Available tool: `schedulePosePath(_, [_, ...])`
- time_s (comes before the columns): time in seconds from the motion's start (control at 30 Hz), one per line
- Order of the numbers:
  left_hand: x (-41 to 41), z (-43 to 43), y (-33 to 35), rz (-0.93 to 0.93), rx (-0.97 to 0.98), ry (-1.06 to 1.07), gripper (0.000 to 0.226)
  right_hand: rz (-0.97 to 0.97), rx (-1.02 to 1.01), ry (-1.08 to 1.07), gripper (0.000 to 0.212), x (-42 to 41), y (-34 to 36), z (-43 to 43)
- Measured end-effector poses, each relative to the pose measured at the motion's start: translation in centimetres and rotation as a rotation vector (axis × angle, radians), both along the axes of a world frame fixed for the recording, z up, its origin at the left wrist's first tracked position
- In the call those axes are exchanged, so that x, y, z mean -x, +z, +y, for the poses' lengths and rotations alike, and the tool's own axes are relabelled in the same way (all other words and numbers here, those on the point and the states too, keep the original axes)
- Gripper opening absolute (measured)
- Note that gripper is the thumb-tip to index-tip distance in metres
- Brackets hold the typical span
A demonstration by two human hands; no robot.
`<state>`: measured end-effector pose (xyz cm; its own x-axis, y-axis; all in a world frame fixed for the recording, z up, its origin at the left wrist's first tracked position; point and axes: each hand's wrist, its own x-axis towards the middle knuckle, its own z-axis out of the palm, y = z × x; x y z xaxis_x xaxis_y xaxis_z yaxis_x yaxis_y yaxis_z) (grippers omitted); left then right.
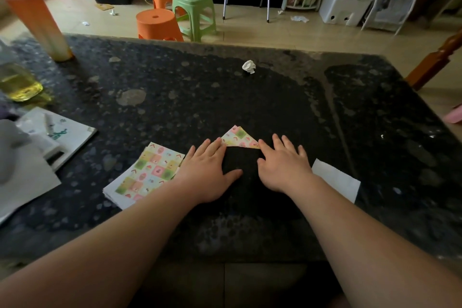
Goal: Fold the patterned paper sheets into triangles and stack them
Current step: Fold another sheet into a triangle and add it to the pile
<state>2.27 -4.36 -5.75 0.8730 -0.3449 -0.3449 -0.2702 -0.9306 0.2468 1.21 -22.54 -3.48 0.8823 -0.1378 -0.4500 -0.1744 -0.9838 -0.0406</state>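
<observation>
Dark speckled stone makes up the tabletop [250,97], which fills the middle of the frame, with a tiled floor beyond it at the top. Near the centre lies a folded patterned triangle [239,138], its point aimed toward the top of the frame. The left hand [210,172] lies flat with straight fingers, grasping nothing, its fingertips touching the triangle's lower left corner. The right hand [282,167] is likewise flat and released, fingertips on the lower right corner. Just left of the left hand sits a stack of unfolded patterned sheets [147,175], printed side up. A plain white sheet [336,180] shows to the right of the right wrist. A crumpled white paper ball [249,67] rests well apart, higher on the table. At the left edge are an open booklet [72,136] with a pen [48,124] on it, a bottle of yellow liquid [17,82] and a tall orange drink cup [37,22]. On the floor stand a green stool [193,11] and two orange stools [160,24].
</observation>
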Motion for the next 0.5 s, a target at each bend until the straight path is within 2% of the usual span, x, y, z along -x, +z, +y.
schedulePosePath(0.17, [-0.5,1.6,2.3,-0.180,0.167,0.114,0.085,-0.180,-0.083,-0.048,0.072,0.0,1.3,0.2])
schedulePosePath(0.27, [-1.3,5.1,3.9,-0.250,0.202,0.228,0.068,-0.266,-0.104,-0.025,0.067,0.3,2.6,0.6])
schedulePosePath(0.37, [-1.2,9.2,4.3,-0.151,0.097,0.377,0.061,-0.325,-0.161,0.012,0.056,0.7,3.1,1.6])
schedulePosePath(0.5, [0.5,12.2,3.5,0.014,-0.022,0.474,0.079,-0.409,-0.217,0.111,0.050,1.2,3.2,4.4])
